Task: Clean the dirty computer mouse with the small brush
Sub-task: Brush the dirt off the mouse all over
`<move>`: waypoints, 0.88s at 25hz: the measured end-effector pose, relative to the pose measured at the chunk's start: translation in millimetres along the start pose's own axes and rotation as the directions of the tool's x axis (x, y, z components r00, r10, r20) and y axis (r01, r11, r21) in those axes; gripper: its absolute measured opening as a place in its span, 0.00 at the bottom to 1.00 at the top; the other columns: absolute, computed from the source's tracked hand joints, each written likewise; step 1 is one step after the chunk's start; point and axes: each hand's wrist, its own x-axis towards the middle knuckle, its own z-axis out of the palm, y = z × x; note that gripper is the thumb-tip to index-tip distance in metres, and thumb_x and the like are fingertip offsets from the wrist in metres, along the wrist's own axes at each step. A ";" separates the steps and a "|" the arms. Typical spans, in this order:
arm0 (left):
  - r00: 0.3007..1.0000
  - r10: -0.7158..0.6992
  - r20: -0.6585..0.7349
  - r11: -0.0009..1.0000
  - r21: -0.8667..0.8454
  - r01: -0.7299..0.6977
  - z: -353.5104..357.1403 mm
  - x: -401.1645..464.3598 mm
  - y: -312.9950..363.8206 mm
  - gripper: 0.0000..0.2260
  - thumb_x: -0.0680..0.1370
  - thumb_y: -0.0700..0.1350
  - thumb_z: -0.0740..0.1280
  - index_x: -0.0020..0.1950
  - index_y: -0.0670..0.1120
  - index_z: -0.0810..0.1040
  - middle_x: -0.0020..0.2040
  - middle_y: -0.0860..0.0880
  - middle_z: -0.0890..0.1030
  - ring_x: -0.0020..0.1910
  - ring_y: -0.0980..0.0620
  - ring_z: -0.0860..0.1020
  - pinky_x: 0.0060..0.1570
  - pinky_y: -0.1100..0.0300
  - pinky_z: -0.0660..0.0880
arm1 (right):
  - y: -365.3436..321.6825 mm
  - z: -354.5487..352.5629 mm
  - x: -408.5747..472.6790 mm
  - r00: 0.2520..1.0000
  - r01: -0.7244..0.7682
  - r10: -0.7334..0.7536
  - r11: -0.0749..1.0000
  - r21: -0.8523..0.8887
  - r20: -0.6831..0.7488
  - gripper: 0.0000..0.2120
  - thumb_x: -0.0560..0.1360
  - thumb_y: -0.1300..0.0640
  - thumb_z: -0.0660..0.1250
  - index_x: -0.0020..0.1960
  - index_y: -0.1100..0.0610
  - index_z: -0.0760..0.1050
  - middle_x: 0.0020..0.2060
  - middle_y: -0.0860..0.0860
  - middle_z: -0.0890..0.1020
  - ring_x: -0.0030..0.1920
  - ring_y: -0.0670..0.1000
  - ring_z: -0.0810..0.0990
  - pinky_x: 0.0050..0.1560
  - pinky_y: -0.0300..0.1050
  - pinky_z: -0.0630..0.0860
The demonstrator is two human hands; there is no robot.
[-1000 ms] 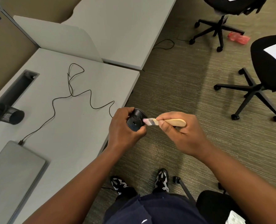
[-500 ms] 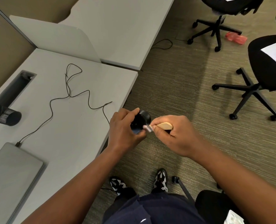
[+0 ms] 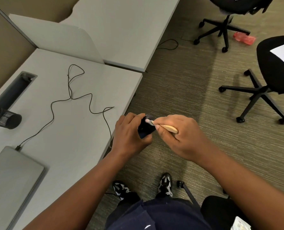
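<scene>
My left hand point(image 3: 129, 135) grips a black computer mouse point(image 3: 145, 128), held in the air just past the desk's right edge, over the carpet. Most of the mouse is hidden by my fingers. My right hand point(image 3: 179, 135) holds a small brush point(image 3: 166, 127) with a pale wooden handle. Its light bristles touch the upper part of the mouse. The mouse's thin black cable point(image 3: 71, 97) snakes across the grey desk point(image 3: 63, 130) to a closed silver laptop point(image 3: 10, 176) at the lower left.
A black mesh pen cup point(image 3: 6, 120) lies beside a cable slot point(image 3: 13, 90) at the desk's left. A low divider point(image 3: 54, 39) and a second desk stand behind. Two black office chairs point(image 3: 260, 90) and a red bottle point(image 3: 244, 38) are on the carpet to the right.
The brush has shifted over the mouse from its side to its upper part. My left hand has turned the mouse slightly. Both hands stay off the desk's edge.
</scene>
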 end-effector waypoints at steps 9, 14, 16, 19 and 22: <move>1.000 -0.006 -0.007 1.000 -0.005 0.006 0.5 2.3 -1.5 0.31 0.64 0.47 0.86 0.64 0.40 0.83 0.51 0.43 0.82 0.49 0.42 0.79 0.50 0.53 0.72 | 0.1 0.9 -2.5 0.997 0.005 -0.003 1.000 0.016 -0.075 0.12 0.82 0.54 0.67 0.60 0.55 0.85 0.49 0.46 0.88 0.48 0.39 0.82 0.52 0.30 0.75; 1.000 -0.013 -0.013 1.000 0.002 0.013 2.3 1.0 -1.3 0.32 0.63 0.47 0.86 0.64 0.40 0.83 0.51 0.43 0.82 0.48 0.41 0.79 0.49 0.53 0.72 | 1.1 2.3 -2.9 0.991 -0.090 0.095 0.994 -0.054 0.093 0.09 0.81 0.53 0.66 0.49 0.50 0.85 0.41 0.37 0.84 0.39 0.35 0.79 0.42 0.33 0.72; 1.000 -0.013 -0.014 1.000 0.001 0.013 0.9 1.1 -0.6 0.32 0.63 0.47 0.86 0.64 0.41 0.83 0.51 0.44 0.82 0.48 0.42 0.79 0.48 0.53 0.74 | 0.7 2.3 -5.2 0.997 -0.079 0.079 0.997 -0.003 0.006 0.09 0.81 0.54 0.66 0.49 0.52 0.86 0.41 0.44 0.87 0.40 0.41 0.83 0.42 0.39 0.78; 1.000 -0.010 -0.009 1.000 -0.015 0.010 -1.1 0.1 0.9 0.32 0.63 0.47 0.86 0.65 0.42 0.83 0.51 0.44 0.82 0.48 0.43 0.79 0.47 0.53 0.75 | 0.6 -2.7 -1.0 0.993 -0.044 0.051 0.997 0.065 -0.107 0.11 0.81 0.54 0.68 0.58 0.56 0.86 0.51 0.48 0.89 0.51 0.43 0.85 0.53 0.37 0.80; 0.999 -0.035 -0.017 0.997 -0.066 0.034 -3.1 -3.6 -1.3 0.33 0.63 0.46 0.86 0.66 0.41 0.82 0.53 0.43 0.82 0.50 0.43 0.79 0.49 0.55 0.73 | 6.5 -5.6 -3.9 0.986 -0.165 0.166 0.982 0.088 0.003 0.09 0.80 0.55 0.66 0.49 0.52 0.86 0.40 0.44 0.87 0.38 0.44 0.83 0.38 0.40 0.77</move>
